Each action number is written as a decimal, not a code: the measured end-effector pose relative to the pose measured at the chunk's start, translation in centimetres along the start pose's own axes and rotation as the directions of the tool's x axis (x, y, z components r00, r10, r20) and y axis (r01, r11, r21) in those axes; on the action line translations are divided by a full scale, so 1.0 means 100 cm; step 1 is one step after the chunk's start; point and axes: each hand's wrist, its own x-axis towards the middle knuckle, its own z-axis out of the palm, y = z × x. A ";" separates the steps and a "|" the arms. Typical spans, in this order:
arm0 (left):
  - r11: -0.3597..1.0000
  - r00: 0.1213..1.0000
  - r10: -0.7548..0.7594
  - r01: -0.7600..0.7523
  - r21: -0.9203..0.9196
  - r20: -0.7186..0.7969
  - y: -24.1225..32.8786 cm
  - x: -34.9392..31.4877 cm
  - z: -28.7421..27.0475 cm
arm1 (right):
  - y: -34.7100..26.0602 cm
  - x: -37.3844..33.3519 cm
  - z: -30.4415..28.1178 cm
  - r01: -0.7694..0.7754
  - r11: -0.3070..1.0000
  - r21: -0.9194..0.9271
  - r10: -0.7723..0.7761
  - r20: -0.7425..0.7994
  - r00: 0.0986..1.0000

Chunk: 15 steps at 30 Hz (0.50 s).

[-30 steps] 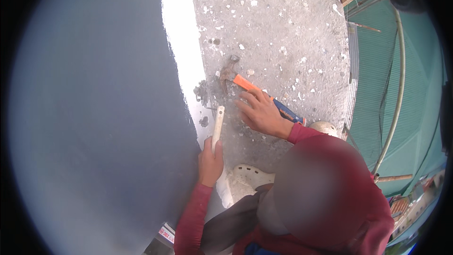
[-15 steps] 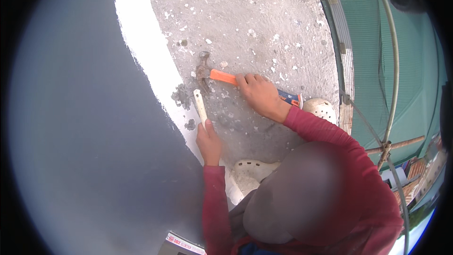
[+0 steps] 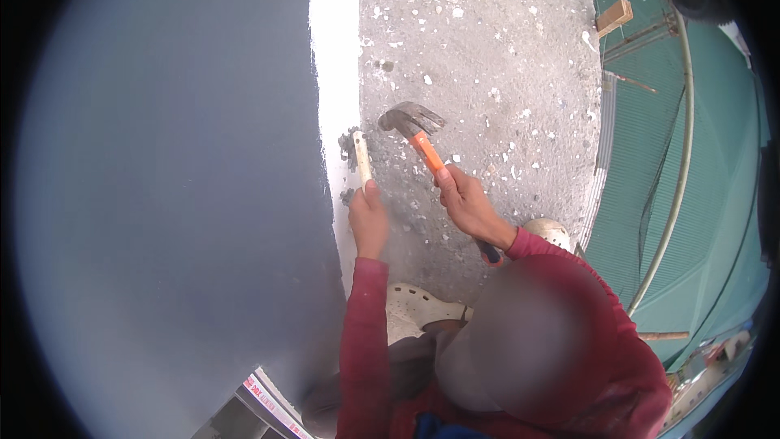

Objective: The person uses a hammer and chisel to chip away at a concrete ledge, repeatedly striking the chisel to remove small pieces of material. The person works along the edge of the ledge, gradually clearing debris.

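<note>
My right hand (image 3: 474, 205) is closed round the orange and dark handle of a claw hammer (image 3: 425, 150), its rusty metal head raised near the wall's foot. My left hand (image 3: 370, 218) grips a narrow cream bar (image 3: 362, 156) with a hole near its far end. That far end overlaps a rough grey patch (image 3: 347, 146) in the white band (image 3: 337, 73) along the dark grey wall (image 3: 203, 154). A second, smaller grey spot shows beside my left fingers. The hammer head is a little to the right of the bar's end, apart from it.
White flakes and chips lie scattered over the concrete floor (image 3: 479, 57). My pale clogs (image 3: 418, 305) rest on it. To the right are green netting (image 3: 707, 154), a curved pole (image 3: 678, 203) and a wood block (image 3: 614, 18). A printed board (image 3: 264, 402) is at lower left.
The hammer has swung up and turned, its head now pointing up-left instead of lying level beside the bar. The whole view has rotated, with the white band now nearly upright.
</note>
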 end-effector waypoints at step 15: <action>0.989 0.999 -0.026 0.020 -0.147 -0.041 0.013 0.000 0.007 | -0.011 0.031 0.024 -0.097 0.953 0.287 0.075 0.087 0.993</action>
